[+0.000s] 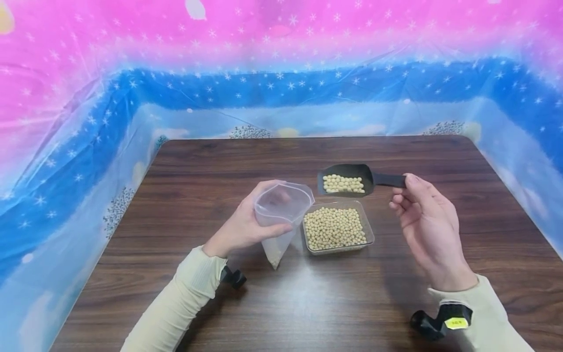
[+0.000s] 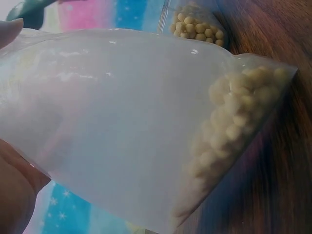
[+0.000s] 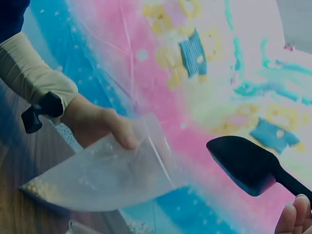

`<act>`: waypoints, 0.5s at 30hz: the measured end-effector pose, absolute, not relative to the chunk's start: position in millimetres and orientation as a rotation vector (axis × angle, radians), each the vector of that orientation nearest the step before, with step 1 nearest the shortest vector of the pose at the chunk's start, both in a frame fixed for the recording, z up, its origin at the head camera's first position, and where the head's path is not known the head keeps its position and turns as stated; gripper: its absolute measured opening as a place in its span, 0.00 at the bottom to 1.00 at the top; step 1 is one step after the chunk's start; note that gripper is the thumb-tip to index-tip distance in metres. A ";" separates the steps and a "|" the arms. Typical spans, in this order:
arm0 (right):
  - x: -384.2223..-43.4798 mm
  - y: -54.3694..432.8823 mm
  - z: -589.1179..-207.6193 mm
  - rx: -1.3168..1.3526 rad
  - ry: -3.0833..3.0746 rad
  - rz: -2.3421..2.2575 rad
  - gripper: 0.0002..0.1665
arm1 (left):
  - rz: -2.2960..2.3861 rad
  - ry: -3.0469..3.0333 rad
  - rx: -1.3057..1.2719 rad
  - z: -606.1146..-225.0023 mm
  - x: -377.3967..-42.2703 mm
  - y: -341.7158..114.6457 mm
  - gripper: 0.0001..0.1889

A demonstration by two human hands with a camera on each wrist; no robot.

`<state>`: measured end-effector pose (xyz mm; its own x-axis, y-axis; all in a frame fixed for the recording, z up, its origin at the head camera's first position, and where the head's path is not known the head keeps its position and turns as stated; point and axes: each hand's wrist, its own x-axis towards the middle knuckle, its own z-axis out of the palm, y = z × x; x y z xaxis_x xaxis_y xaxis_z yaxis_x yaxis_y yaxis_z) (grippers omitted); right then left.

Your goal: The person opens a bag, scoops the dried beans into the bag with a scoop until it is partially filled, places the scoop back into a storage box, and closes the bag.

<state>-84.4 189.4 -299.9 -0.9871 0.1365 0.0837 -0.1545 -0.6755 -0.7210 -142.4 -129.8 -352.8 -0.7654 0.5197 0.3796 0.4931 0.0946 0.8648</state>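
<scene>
The left hand [image 1: 244, 222] curls its fingers round a cloudy bag [image 1: 283, 203], pale beans [image 2: 226, 131] in its corner, left of a clear tub [image 1: 338, 250], and the right hand [image 1: 433, 230] pinches a black scoop [image 1: 360, 172] beyond the tub, over a brown surface [image 1: 308, 303] backed by pink-and-blue cloth [image 1: 281, 90], a yellow wrist label [image 1: 456, 323] unreadable

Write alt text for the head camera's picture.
A person's left hand holds an open plastic bag, their right hand a black scoop of beans. Between them, a clear tub of more beans sits on a brown table.
</scene>
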 end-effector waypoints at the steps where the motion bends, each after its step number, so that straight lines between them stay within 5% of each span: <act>1: -84.2 184.5 -295.7 0.049 -1.196 2.716 0.06 | 1.808 2.305 1.051 -352.1 -141.9 -128.8 0.41; 15: -81.9 149.7 -269.6 0.229 -1.322 2.492 0.11 | 1.794 2.278 0.995 -327.8 -129.1 -125.9 0.39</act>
